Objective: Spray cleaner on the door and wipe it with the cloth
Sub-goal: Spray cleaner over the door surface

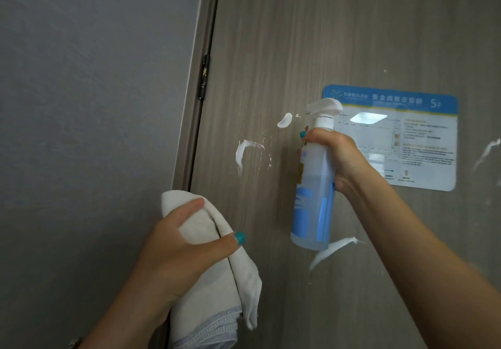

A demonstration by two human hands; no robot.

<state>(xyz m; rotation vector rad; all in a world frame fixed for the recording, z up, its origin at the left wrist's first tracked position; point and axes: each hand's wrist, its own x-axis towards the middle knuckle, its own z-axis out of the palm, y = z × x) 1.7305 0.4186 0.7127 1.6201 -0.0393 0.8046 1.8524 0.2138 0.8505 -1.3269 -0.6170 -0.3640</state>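
Observation:
A grey-brown wood-grain door [339,36] fills the right of the view. White foam smears [244,150] mark it left of centre, with more streaks lower down and at the far right. My right hand [336,156] grips a clear spray bottle [311,202] with a blue label and white trigger head, held upright close to the door, nozzle pointing left toward the smears. My left hand [187,243] holds a folded white cloth [214,281] at the lower left, near the door's hinge edge and below the smears.
A blue-and-white evacuation notice [423,137] is stuck on the door behind the bottle. A black hinge [204,77] sits on the door frame [200,77]. A grey wall [81,104] takes up the left side.

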